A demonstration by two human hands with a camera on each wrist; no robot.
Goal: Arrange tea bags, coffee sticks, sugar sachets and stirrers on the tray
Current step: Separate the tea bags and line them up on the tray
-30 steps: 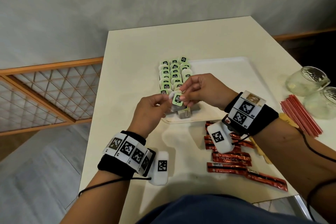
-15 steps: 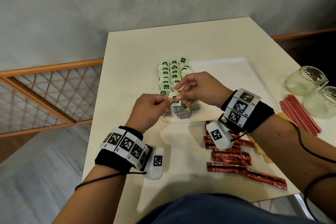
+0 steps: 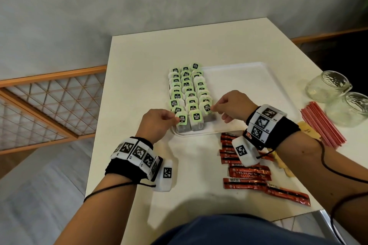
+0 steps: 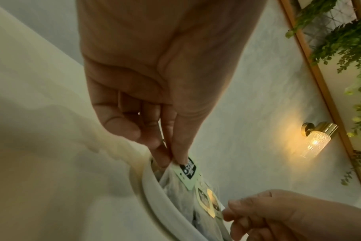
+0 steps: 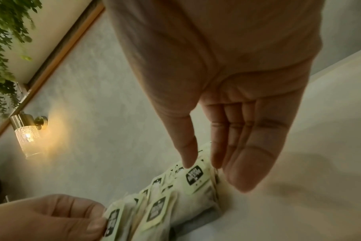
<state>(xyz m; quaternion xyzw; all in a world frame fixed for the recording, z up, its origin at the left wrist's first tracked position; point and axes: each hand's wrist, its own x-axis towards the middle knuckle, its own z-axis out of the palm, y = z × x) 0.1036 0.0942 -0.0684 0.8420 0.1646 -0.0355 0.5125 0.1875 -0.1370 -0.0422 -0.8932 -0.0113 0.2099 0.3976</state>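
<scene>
The left hand (image 3: 157, 125) pinched the green tag (image 3: 182, 119) of a tea bag (image 3: 182, 127) between thumb and finger. That tea bag lay at the near left corner of the white tray (image 3: 256, 85). The right hand (image 3: 232, 106) was loose, with its fingers nearly straight. Its fingertips (image 5: 188, 161) touched the green tag of another tea bag (image 3: 207, 108) in the near row. It did not hold anything.

Many tea bags (image 3: 186, 87) lay in three rows on the left part of the tray. Each had a green tag on top. The rest of the tray was bare.

The tray sat on the pale counter (image 3: 139, 77). Red coffee sticks (image 3: 251, 173) lay on the counter near the person, just in front of the tray. Red stirrers (image 3: 322, 125) lay in a bunch to the right. Two glass jars (image 3: 328, 85) stood beside the stirrers.
</scene>
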